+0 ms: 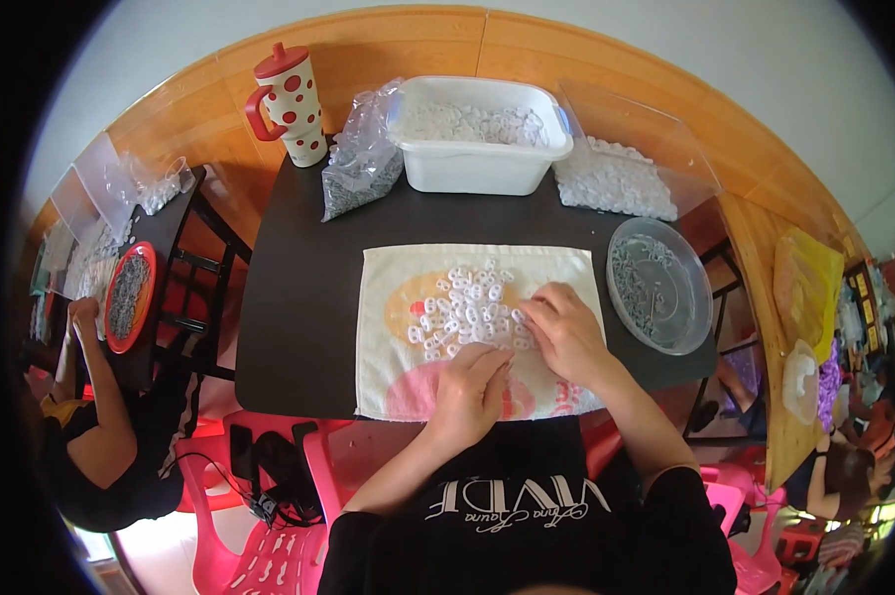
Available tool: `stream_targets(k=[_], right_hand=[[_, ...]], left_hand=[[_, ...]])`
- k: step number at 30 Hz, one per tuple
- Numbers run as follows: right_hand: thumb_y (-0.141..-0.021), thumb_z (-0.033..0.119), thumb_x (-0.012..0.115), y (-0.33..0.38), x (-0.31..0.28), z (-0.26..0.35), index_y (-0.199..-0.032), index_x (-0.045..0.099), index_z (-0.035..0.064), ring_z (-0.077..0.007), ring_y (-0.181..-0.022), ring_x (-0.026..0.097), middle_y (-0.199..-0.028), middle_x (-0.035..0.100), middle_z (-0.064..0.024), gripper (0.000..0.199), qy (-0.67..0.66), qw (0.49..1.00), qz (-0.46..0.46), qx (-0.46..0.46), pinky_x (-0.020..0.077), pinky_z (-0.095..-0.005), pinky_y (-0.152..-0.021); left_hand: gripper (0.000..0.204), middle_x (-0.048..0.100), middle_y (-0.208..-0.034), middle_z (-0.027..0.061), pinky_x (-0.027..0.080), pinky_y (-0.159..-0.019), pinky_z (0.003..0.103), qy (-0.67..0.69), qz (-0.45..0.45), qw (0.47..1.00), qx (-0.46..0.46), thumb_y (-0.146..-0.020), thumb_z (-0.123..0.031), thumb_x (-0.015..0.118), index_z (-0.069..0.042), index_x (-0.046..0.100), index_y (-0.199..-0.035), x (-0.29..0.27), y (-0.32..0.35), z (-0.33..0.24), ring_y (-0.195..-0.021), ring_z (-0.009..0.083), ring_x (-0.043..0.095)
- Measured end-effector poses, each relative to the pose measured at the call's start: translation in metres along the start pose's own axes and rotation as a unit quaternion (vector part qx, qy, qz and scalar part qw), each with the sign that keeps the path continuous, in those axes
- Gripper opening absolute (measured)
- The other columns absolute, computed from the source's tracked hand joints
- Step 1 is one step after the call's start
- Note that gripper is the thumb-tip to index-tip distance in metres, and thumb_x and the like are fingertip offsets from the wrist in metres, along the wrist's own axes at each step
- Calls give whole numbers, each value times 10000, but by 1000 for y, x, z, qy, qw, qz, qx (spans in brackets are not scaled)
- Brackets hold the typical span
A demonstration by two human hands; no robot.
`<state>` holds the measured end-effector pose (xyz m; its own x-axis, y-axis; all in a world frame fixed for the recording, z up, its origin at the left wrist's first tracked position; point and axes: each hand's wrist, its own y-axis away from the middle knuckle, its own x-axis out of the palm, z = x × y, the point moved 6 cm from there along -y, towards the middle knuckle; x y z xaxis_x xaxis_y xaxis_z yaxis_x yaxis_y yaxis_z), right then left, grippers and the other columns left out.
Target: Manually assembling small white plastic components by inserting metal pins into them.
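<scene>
A heap of small white plastic pieces, many with holes in them, lies on a pale towel with yellow and pink patterns. My left hand rests at the near edge of the heap, its fingers bent and pressed together. On the heap's right side is my right hand, with fingers curled down onto the pieces. Both hands look closed, but the fingers hide whatever lies between the tips.
Behind the towel on the dark table stand a white tub of white pieces, a bag of grey bits, a spotted tumbler and a clear bin. A round tub sits right. Another person's hands work at left.
</scene>
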<state>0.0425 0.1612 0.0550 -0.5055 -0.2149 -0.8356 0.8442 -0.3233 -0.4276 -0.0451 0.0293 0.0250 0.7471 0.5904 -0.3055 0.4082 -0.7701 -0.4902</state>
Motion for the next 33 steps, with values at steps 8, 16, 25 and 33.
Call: stream_targets(k=[8, 16, 25, 33], right_hand=[[-714, -44, 679, 15, -7, 0, -906, 669, 14, -331, -930, 590, -972, 582, -121, 201, -23, 999, 33, -27, 500, -413, -753], [-786, -131, 627, 53, -21, -15, -876, 656, -14, -218, -762, 675, -868, 624, -100, 151, -251, 961, -11, 116, 543, -319, -639], [-782, -33, 675, 10, -19, -17, -911, 693, 20, -327, -935, 597, -1054, 615, -140, 140, 4, 1000, -2, 3, 507, -395, -775], [-775, 6, 707, 5, -9, -17, -911, 706, 41, -325, -985, 570, -1071, 592, -141, 141, 56, 998, -12, -17, 472, -408, -811]], left_hand=[[192, 668, -938, 177, 541, -678, 347, -19, 8, 1000, -9, -835, 79, 654, 42, 691, -1020, 3, 1, -2, -791, 315, 682], [198, 661, -925, 176, 541, -678, 358, -39, 6, 999, 12, -819, 68, 686, 42, 689, -1015, 5, 1, -5, -787, 324, 667], [207, 649, -907, 170, 526, -674, 402, -127, 8, 990, 54, -791, 56, 705, 44, 688, -996, 8, 5, -20, -794, 340, 637], [195, 642, -888, 161, 519, -682, 402, -142, 4, 988, 60, -779, 47, 715, 40, 692, -972, 3, 4, -28, -791, 337, 626]])
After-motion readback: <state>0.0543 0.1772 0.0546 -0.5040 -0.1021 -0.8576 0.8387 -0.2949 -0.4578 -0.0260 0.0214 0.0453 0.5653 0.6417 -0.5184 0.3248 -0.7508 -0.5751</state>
